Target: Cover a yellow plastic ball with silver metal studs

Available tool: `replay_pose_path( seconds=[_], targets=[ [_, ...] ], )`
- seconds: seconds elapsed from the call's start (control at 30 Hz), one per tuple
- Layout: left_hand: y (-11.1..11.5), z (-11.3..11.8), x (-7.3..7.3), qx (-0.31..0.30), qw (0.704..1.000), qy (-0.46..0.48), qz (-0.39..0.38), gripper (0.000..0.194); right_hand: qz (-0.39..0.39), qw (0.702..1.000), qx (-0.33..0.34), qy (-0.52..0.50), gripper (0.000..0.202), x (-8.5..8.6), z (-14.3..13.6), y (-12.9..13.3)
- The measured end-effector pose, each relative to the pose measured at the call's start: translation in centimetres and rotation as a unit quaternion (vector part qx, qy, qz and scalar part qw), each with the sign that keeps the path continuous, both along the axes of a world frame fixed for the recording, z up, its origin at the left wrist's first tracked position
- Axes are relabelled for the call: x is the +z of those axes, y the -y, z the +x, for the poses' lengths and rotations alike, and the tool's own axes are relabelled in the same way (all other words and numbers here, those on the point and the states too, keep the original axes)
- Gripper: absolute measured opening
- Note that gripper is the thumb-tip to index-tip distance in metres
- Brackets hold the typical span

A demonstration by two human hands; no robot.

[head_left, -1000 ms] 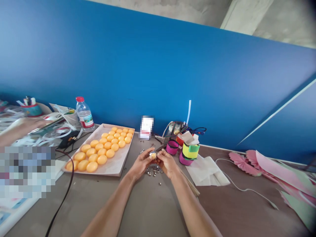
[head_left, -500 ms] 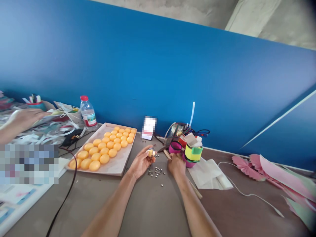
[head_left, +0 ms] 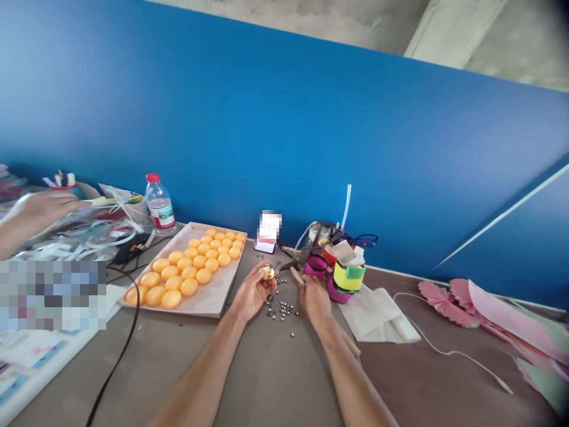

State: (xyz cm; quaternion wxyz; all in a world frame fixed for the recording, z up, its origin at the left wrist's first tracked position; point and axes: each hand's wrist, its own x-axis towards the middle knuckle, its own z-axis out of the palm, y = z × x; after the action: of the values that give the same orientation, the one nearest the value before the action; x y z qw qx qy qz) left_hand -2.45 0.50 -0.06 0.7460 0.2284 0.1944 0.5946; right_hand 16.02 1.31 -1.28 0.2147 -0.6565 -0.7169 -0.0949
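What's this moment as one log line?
left hand: holding yellow-and-silver piece; right hand: on wooden handle; silver beads: loose on table

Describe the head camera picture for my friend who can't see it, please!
A person's left hand holds a small orange ball with shiny bits, while the right hand touches a wooden stick. Small silvery pieces lie on the table between the hands; to their left, a tray holds rows of orange balls.

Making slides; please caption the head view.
Left hand holds an orange ball; right hand touches a stick near silvery beads.
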Motion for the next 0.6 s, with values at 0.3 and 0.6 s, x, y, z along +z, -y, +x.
replay_pose_path(
  seconds=[0.3,0.6],
  targets=[
    [-0.5,-0.2,-0.1,0.049,0.997,0.03,-0.046,0.033,0.166,0.973,0.131,-0.089,0.023,2.8,-1.4,1.2],
    [-0.5,0.1,-0.1,0.044,0.998,0.026,-0.025,0.029,0.054,0.968,0.21,-0.129,0.021,3.5,-2.9,2.2]
  ],
)
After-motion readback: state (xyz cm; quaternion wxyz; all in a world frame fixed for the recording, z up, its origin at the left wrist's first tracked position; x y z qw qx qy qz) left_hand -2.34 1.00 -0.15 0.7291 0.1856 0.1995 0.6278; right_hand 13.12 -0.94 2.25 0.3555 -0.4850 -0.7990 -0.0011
